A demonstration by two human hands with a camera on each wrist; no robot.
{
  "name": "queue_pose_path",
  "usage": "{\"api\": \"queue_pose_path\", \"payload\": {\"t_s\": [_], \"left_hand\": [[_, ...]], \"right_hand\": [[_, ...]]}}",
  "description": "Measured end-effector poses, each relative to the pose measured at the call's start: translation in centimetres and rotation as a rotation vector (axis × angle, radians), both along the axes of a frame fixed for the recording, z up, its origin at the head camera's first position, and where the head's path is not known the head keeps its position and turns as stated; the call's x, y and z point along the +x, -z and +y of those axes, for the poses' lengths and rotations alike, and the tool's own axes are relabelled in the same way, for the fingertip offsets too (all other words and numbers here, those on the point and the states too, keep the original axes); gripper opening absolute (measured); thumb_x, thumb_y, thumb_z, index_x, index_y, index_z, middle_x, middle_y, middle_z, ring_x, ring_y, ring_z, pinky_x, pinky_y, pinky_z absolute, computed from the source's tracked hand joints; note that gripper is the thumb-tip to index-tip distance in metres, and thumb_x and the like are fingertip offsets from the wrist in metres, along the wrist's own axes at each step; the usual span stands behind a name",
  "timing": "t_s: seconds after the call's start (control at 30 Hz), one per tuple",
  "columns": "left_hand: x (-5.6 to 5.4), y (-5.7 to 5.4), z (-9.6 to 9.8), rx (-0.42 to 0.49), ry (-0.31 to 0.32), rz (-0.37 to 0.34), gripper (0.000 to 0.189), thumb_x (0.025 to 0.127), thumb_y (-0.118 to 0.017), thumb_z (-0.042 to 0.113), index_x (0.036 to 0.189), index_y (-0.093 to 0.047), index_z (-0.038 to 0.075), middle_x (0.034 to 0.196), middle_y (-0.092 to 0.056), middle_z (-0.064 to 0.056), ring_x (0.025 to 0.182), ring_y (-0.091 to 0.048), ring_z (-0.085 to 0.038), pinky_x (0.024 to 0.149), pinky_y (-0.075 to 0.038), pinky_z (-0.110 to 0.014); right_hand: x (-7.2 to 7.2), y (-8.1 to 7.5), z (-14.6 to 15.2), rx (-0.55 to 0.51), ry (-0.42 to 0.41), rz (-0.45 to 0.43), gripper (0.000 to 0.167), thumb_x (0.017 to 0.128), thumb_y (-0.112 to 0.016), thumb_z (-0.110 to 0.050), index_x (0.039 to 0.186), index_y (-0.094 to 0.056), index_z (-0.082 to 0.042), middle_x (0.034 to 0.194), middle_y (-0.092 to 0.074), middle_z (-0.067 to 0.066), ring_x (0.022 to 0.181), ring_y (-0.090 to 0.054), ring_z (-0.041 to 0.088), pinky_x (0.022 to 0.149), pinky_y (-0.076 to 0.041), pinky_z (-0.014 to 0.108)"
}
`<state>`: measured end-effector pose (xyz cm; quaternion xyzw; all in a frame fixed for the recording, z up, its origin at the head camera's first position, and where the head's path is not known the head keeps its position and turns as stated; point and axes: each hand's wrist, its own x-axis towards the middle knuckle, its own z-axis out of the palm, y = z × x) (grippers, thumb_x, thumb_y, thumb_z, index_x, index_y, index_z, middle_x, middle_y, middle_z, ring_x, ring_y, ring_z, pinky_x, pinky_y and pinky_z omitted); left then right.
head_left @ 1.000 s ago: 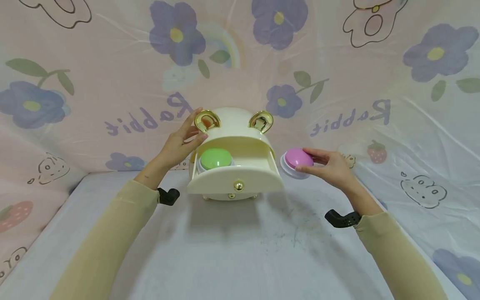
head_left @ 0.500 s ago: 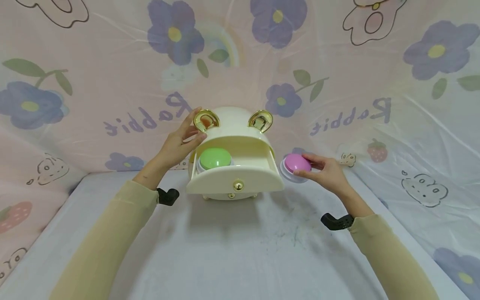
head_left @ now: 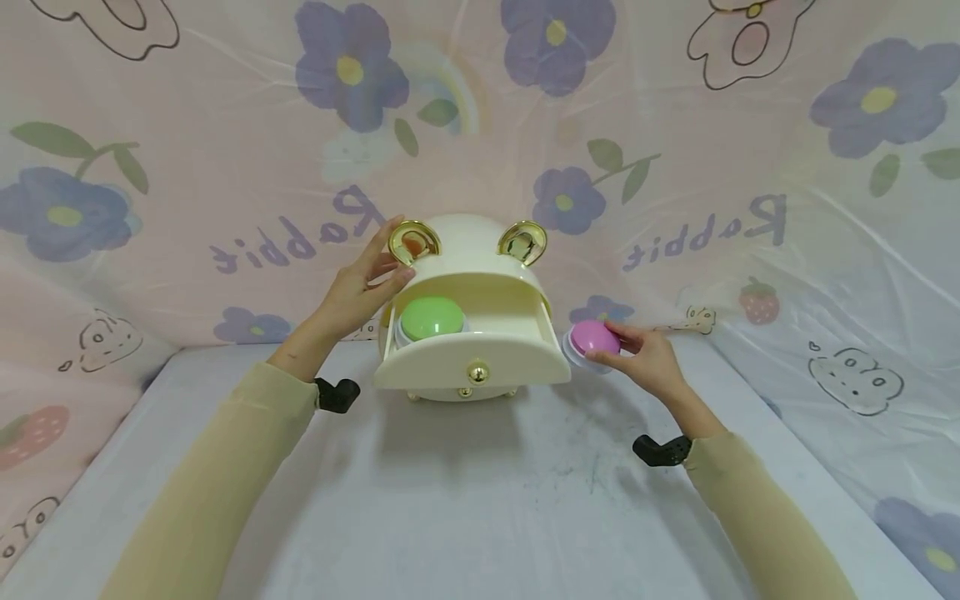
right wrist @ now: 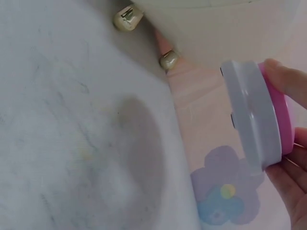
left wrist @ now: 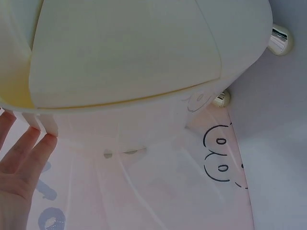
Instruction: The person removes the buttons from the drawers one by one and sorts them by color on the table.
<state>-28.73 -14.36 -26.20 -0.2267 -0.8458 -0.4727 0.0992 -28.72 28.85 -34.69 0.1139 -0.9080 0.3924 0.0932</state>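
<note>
A cream drawer box [head_left: 468,242] with gold ears stands on the table, its upper drawer [head_left: 427,362] pulled out. In the drawer's left part sits a green push button [head_left: 432,317] with a white base. My left hand [head_left: 352,287] holds the box's upper left side by the gold ear [head_left: 415,242]; its fingertips [left wrist: 48,139] touch the box in the left wrist view. Right of the drawer, my right hand [head_left: 648,358] pinches a pink push button [head_left: 595,337] by its dome. Its white base [right wrist: 252,115] faces away from the palm, above the table.
Beneath the upper drawer is a lower front with a small gold knob [head_left: 465,392]. Small gold feet [right wrist: 128,18] carry the box on the white tabletop [head_left: 465,517]. A printed curtain [head_left: 472,100] hangs close behind the box and along both sides.
My right hand has lowered slightly with the pink push button, shifting a little left and nearer the table. The left hand, the box and the green push button have stayed put.
</note>
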Motion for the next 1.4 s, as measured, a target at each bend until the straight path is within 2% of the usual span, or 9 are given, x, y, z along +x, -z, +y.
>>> {"api": "queue_pose_path", "payload": {"t_s": [0.23,0.5,0.87,0.93,1.07,1.13,1.17,1.4], "left_hand": [[0.0,0.0,0.0,-0.002,0.003,0.003,0.070,0.097,-0.055,0.035,0.149,-0.012,0.051,0.147,-0.042,-0.017,0.135,-0.042,-0.035,0.105,-0.042,-0.052],[-0.1,-0.1,0.1,0.005,0.005,-0.003,0.069,0.097,-0.056,0.035,0.147,-0.012,0.055,0.149,-0.040,-0.014,0.135,-0.042,-0.034,0.106,-0.041,-0.051],[-0.3,-0.2,0.1,-0.011,0.006,0.008,0.070,0.098,-0.055,0.033,0.150,-0.011,0.049,0.151,-0.038,-0.013,0.136,-0.041,-0.034,0.106,-0.041,-0.052],[0.1,-0.5,0.2,-0.010,0.007,-0.002,0.071,0.098,-0.054,0.030,0.152,-0.011,0.045,0.152,-0.036,-0.014,0.136,-0.041,-0.035,0.107,-0.041,-0.052],[0.2,-0.4,0.2,-0.004,0.006,-0.004,0.071,0.098,-0.054,0.029,0.152,-0.011,0.044,0.152,-0.037,-0.014,0.136,-0.041,-0.035,0.107,-0.040,-0.052],[0.2,-0.3,0.2,-0.006,0.000,-0.003,0.070,0.098,-0.054,0.030,0.152,-0.011,0.046,0.151,-0.038,-0.014,0.136,-0.041,-0.035,0.107,-0.040,-0.052],[-0.2,0.0,0.0,-0.005,0.001,0.004,0.070,0.098,-0.055,0.032,0.150,-0.011,0.049,0.151,-0.038,-0.013,0.136,-0.041,-0.035,0.107,-0.040,-0.052],[-0.1,0.1,0.0,-0.007,-0.002,0.005,0.070,0.098,-0.055,0.034,0.150,-0.011,0.050,0.151,-0.038,-0.013,0.135,-0.042,-0.034,0.106,-0.041,-0.052]], "right_hand": [[-0.5,1.2,-0.1,-0.002,0.024,-0.032,0.076,0.080,-0.078,-0.036,0.139,-0.048,0.002,0.139,-0.050,0.023,0.125,-0.052,0.039,0.099,-0.047,0.049],[-1.0,2.7,-0.6,-0.007,0.060,-0.068,0.077,0.079,-0.078,-0.039,0.139,-0.048,-0.001,0.138,-0.052,0.021,0.125,-0.053,0.037,0.099,-0.048,0.048],[-1.5,4.0,-0.7,-0.012,0.054,-0.091,0.076,0.080,-0.078,-0.037,0.139,-0.048,0.001,0.139,-0.051,0.022,0.125,-0.052,0.037,0.098,-0.049,0.046],[-1.5,4.3,-0.7,-0.012,0.055,-0.110,0.076,0.081,-0.077,-0.038,0.139,-0.047,0.001,0.139,-0.050,0.022,0.126,-0.051,0.037,0.099,-0.048,0.047],[-1.6,4.6,-0.8,-0.006,0.062,-0.134,0.077,0.081,-0.077,-0.038,0.140,-0.047,0.002,0.140,-0.049,0.023,0.126,-0.051,0.038,0.100,-0.047,0.047],[-1.7,4.8,-0.9,-0.002,0.068,-0.140,0.076,0.080,-0.077,-0.037,0.139,-0.047,0.001,0.139,-0.050,0.023,0.126,-0.051,0.038,0.100,-0.047,0.047],[-1.7,4.9,-1.0,0.001,0.070,-0.142,0.076,0.080,-0.077,-0.036,0.139,-0.047,0.002,0.139,-0.050,0.023,0.126,-0.051,0.038,0.100,-0.047,0.047],[-1.8,5.4,-1.2,0.026,0.080,-0.166,0.074,0.083,-0.076,-0.034,0.139,-0.046,0.003,0.138,-0.049,0.025,0.126,-0.051,0.040,0.101,-0.047,0.048]]}}
